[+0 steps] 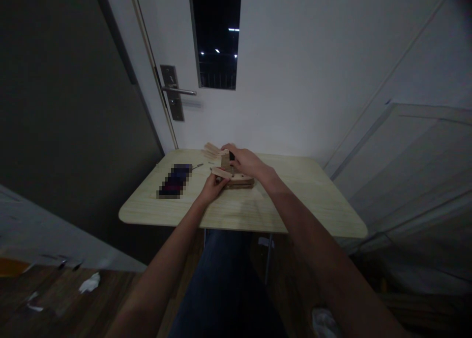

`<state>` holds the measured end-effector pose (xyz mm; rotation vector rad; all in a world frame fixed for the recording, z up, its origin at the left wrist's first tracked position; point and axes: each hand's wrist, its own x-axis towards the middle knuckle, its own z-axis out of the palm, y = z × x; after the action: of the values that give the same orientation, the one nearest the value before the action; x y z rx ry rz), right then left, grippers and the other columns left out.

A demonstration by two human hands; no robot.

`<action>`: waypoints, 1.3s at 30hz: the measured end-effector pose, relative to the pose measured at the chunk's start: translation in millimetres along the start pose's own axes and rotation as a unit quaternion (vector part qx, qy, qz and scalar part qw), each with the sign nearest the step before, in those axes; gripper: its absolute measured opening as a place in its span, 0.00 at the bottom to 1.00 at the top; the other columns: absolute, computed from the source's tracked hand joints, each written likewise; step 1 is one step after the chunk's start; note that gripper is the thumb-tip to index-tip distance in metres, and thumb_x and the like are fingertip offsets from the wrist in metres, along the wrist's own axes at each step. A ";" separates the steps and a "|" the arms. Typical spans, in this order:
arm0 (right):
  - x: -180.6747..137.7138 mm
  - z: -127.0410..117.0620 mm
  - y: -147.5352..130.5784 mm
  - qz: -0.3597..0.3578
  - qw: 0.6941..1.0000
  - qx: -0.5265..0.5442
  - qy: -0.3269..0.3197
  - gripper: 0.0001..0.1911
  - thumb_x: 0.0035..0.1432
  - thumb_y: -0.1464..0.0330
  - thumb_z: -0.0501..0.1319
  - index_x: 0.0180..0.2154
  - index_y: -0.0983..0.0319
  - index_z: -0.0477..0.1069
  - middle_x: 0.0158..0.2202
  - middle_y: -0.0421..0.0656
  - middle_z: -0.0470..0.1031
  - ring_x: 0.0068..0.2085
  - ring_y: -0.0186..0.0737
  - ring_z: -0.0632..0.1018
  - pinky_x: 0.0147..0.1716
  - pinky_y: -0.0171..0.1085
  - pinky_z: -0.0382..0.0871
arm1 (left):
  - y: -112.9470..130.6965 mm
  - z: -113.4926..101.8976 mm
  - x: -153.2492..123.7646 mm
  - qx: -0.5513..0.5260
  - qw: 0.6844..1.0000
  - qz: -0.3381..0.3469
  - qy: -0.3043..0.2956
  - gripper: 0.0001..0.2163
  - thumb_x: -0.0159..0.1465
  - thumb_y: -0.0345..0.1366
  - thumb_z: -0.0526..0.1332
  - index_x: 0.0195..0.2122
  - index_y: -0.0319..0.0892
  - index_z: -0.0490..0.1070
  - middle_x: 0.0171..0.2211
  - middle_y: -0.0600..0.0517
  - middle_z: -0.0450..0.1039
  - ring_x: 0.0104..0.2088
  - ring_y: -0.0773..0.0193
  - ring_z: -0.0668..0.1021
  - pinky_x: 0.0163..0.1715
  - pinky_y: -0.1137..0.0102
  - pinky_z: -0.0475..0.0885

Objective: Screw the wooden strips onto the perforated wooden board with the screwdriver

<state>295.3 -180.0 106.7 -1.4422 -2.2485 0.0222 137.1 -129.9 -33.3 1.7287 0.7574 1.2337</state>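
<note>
Near the middle of the table, my left hand point(212, 188) is closed on the left end of a light wooden assembly point(241, 179) built of stacked flat pieces. One rounded wooden strip sticks out to the left above my fingers. My right hand point(247, 162) is wrapped round the black handle of a screwdriver point(231, 157), held upright over the assembly. Its shaft points down at the top wooden piece, where small dark spots show. Behind my hands lie several loose wooden strips point(211, 151). The fingertips of my right hand partly hide the pieces behind them.
The pale wood-grain table point(313, 200) stands against a white door with a metal handle point(180, 90). A blurred-out dark flat object point(175, 180) lies on its left side, with a thin pen-like item point(197, 166) beside it. White crumpled scraps point(89, 282) are on the floor.
</note>
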 end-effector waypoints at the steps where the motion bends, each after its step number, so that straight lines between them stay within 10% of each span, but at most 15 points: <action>1: 0.1 -0.6 -0.6 -0.009 1.000 -0.007 0.004 0.21 0.57 0.76 0.59 0.53 0.58 0.64 0.44 0.47 0.76 0.43 0.43 0.75 0.43 0.40 0.66 | 0.7 0.0 -0.1 0.002 1.000 0.005 -0.002 0.19 0.57 0.45 0.66 0.44 0.41 0.67 0.43 0.46 0.73 0.44 0.58 0.75 0.46 0.64 0.70; 12: 3.6 -1.6 -7.3 0.059 0.996 -0.068 0.026 0.08 0.58 0.71 0.59 0.42 0.64 0.68 0.41 0.51 0.76 0.39 0.42 0.75 0.37 0.37 0.64 | 2.2 -0.4 -0.9 0.005 1.000 -0.004 -0.007 0.19 0.57 0.44 0.66 0.46 0.41 0.66 0.44 0.46 0.74 0.44 0.59 0.76 0.45 0.64 0.72; 39: 5.1 -20.8 -31.6 0.152 0.968 -0.193 -0.059 0.22 0.69 0.58 0.43 0.51 0.65 0.67 0.47 0.56 0.77 0.46 0.49 0.79 0.40 0.41 0.69 | -2.1 0.2 0.7 0.009 1.000 -0.010 -0.002 0.23 0.56 0.47 0.65 0.47 0.40 0.65 0.45 0.45 0.73 0.44 0.58 0.75 0.45 0.64 0.71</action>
<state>274.6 -194.7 135.2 -2.0310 -2.1841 -0.2522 137.4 -128.4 -34.9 1.7340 0.7838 1.2141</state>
